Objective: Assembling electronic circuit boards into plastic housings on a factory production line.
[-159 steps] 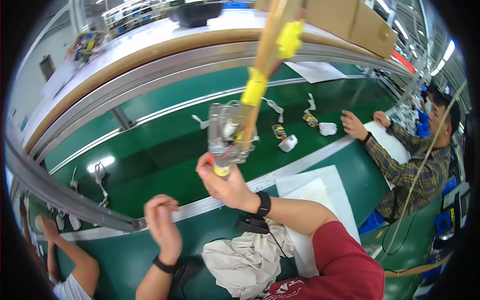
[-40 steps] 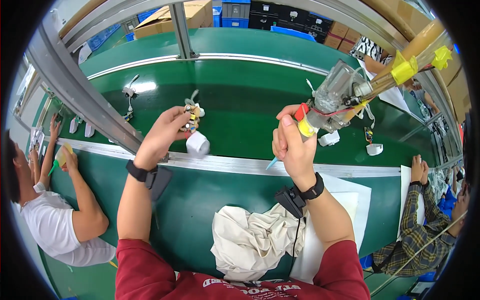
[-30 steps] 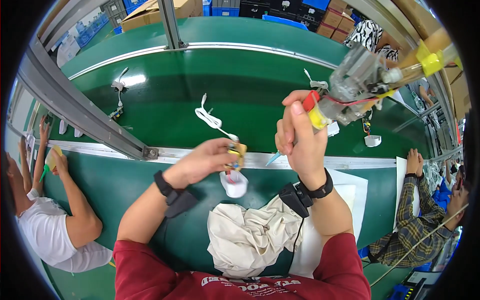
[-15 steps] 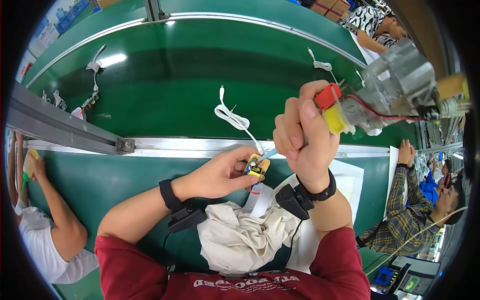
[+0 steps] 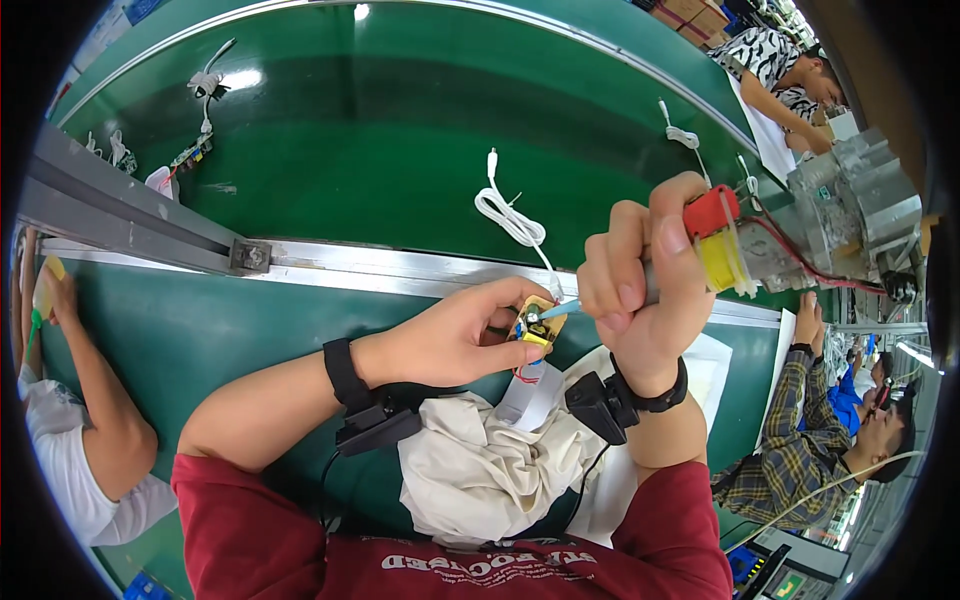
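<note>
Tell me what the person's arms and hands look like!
Short dark red sleeves cover the upper arms. The left hand and right hand are gloveless. Each wrist wears a black strap with a chunky black box on it, and a thin dark cable trails from each box.

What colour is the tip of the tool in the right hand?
Light blue; the tip shows in the head view.

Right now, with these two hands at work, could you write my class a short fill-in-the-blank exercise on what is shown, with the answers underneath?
1. The circuit board is held in the person's ____ hand.
2. The right hand grips a tool whose slender tip is coloured ____.
3. The coiled cable beyond the board is coloured ____.
4. The strap on the left wrist is coloured ____.

Missing words: left; blue; white; black.
</note>
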`<act>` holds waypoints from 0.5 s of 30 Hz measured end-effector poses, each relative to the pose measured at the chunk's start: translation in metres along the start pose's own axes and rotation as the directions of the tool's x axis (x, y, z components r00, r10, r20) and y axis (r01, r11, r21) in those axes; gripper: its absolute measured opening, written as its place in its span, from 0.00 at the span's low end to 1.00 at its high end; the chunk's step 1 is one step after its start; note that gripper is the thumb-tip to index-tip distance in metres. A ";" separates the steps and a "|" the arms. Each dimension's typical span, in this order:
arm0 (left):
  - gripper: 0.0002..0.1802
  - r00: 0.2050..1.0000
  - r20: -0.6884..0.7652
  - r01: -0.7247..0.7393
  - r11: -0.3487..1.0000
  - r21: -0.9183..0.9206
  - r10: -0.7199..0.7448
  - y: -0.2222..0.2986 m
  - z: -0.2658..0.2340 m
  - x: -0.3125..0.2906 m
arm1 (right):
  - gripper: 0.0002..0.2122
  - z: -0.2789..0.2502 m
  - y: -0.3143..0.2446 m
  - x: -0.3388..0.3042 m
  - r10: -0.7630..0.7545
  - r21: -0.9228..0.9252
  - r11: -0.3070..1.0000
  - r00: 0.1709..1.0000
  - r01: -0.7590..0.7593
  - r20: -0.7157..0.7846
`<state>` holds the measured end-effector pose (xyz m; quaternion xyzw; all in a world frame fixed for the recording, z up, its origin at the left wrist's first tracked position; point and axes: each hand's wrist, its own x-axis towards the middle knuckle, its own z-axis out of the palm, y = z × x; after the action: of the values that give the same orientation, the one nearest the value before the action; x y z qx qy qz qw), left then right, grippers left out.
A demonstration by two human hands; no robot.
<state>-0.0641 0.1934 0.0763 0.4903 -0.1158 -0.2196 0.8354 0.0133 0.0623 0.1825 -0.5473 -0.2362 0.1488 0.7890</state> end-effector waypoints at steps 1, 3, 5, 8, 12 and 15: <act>0.21 1.000 0.009 0.001 1.000 0.004 -0.001 0.000 -0.001 -0.001 | 0.09 0.001 0.001 0.000 0.002 0.002 1.000 1.000 -0.002 0.002; 0.21 1.000 0.011 0.002 1.000 0.012 -0.002 0.001 -0.001 -0.002 | 0.09 0.003 -0.001 0.001 -0.014 -0.010 1.000 1.000 0.014 -0.003; 0.21 1.000 0.012 0.006 1.000 0.030 -0.006 0.002 -0.001 -0.002 | 0.09 0.004 -0.002 0.001 -0.025 -0.016 1.000 1.000 0.025 -0.008; 0.21 1.000 0.009 0.014 0.999 0.035 -0.014 0.002 -0.002 -0.003 | 0.07 0.005 -0.002 0.000 -0.027 0.093 0.995 0.998 0.032 -0.048; 0.21 1.000 -0.003 0.019 0.999 0.047 -0.018 0.003 -0.001 -0.003 | 0.07 0.005 -0.001 -0.001 0.001 0.125 0.992 0.999 0.006 -0.053; 0.21 1.000 -0.003 0.030 0.998 0.048 -0.030 0.003 0.001 -0.001 | 0.06 0.001 -0.003 0.000 -0.015 0.122 0.992 0.998 0.023 -0.063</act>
<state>-0.0650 0.1946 0.0798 0.5122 -0.1127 -0.2286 0.8202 0.0128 0.0619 0.1858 -0.4998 -0.2073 0.1384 0.8295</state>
